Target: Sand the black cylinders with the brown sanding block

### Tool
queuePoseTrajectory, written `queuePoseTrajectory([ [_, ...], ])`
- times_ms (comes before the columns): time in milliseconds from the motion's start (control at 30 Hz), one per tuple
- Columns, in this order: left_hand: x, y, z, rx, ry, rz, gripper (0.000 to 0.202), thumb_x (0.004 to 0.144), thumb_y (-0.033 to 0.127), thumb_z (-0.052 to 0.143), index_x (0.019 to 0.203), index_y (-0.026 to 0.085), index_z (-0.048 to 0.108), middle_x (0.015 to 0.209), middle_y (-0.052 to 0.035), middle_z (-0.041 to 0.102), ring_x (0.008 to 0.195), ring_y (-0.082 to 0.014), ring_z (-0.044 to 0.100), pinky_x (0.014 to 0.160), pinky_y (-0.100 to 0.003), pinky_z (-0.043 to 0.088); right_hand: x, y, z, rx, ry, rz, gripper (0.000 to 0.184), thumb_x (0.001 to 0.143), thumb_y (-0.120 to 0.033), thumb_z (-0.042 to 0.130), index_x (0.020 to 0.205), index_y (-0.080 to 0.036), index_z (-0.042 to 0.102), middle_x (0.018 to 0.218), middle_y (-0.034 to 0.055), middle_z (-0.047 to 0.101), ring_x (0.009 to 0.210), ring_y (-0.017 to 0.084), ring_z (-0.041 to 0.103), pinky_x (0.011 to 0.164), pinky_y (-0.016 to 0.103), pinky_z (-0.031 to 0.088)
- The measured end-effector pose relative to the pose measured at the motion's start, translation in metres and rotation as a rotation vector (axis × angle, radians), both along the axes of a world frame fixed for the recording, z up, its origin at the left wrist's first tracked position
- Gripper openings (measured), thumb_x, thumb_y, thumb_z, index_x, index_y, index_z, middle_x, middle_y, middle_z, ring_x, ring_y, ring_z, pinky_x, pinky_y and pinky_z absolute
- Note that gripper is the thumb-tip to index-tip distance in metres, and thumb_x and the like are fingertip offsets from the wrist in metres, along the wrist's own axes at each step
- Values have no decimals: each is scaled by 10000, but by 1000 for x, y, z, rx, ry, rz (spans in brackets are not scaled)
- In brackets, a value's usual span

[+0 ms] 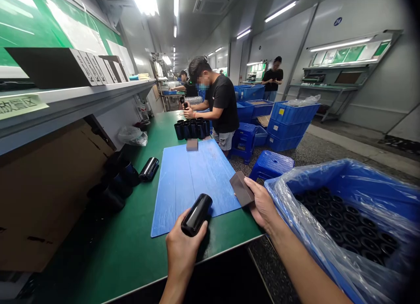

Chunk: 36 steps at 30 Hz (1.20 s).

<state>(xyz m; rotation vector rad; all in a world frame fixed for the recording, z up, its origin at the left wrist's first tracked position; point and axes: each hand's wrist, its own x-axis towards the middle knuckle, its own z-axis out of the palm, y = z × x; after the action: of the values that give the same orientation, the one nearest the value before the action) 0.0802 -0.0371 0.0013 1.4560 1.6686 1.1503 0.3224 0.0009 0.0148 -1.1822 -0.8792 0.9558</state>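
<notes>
In my left hand (pixel 183 245) is a glossy black cylinder (pixel 197 212), tilted up and away, fingers wrapped round its near end. It hangs over the near edge of a blue sheet (pixel 190 172) on the green table. My right hand (pixel 262 201) grips a flat dark brown sponge-like block (pixel 242 189) between thumb and fingers, over the sheet's right corner. The cylinder and the block are apart. A similar brown block (pixel 192 145) lies at the sheet's far edge. Another black cylinder (pixel 149 169) lies on its side left of the sheet.
Several black cylinders (pixel 192 129) stand beyond the sheet, where a co-worker (pixel 220 98) bends over the table. More dark cylinders (pixel 116 181) stand at left under a shelf (pixel 98 92). At right, a plastic-lined blue crate (pixel 370 175) holds many black cylinders. Blue stool (pixel 272 163) behind it.
</notes>
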Motion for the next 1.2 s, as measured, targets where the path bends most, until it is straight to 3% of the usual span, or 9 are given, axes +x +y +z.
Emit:
queuePoseTrajectory([
  [100,0,0,0,-5,-1,13,637,660,509,794,1182,158,693,1070,-110,762,999,-328,714,943,-450,547,-16,-15,8,26,-79,14,457,881,-498,671,1232,-208,712,1236,104,718,1114,298,685,967,465,559],
  [200,1,0,-1,-12,-48,9,614,642,448,801,1180,168,701,1102,-105,766,1022,-325,720,934,-421,563,-50,-36,20,252,-565,201,432,898,-349,677,1319,-256,660,1431,64,593,1365,290,501,1167,503,380],
  [267,1,0,-3,-13,-82,-3,582,663,418,779,1190,183,702,1109,-95,770,1018,-315,729,901,-392,581,-71,-45,25,386,-894,325,462,942,-288,604,1402,-252,584,1470,69,553,1398,290,462,1166,543,367],
  [367,0,1,-5,20,-74,1,564,672,404,769,1186,181,704,1110,-97,771,1019,-310,732,912,-382,580,-86,-47,27,395,-1060,289,441,969,-235,539,1407,-202,576,1458,104,562,1377,298,483,1124,555,415],
  [500,-1,2,-6,21,-93,-33,511,695,402,731,1155,179,719,1100,-98,776,991,-310,742,870,-371,596,-87,-45,26,431,-1107,347,487,958,-252,561,1442,-202,535,1492,102,526,1394,308,455,1109,552,432],
  [600,-2,3,-5,28,-87,-8,554,658,415,758,1152,166,718,1077,-106,782,976,-324,745,861,-383,602,-85,-48,27,404,-1075,291,442,952,-226,566,1393,-202,587,1455,105,565,1363,298,493,1113,544,432],
  [700,-2,4,-4,38,-97,-33,517,687,411,716,1147,174,723,1084,-101,781,986,-324,744,858,-385,604,-86,-50,26,444,-1074,362,500,931,-242,601,1427,-200,552,1476,100,544,1384,299,469,1126,536,424],
  [800,-1,5,-5,25,-90,-6,541,661,427,745,1134,165,724,1043,-104,789,958,-325,749,848,-383,605,-86,-49,25,433,-1036,286,457,937,-214,581,1393,-192,587,1441,107,579,1355,292,505,1116,525,439],
  [1200,-3,6,-7,12,-69,-9,554,659,463,747,1131,174,731,1057,-105,788,958,-339,747,826,-390,604,-87,-46,26,443,-989,284,481,914,-222,609,1395,-215,591,1433,98,588,1351,297,507,1115,521,443],
])
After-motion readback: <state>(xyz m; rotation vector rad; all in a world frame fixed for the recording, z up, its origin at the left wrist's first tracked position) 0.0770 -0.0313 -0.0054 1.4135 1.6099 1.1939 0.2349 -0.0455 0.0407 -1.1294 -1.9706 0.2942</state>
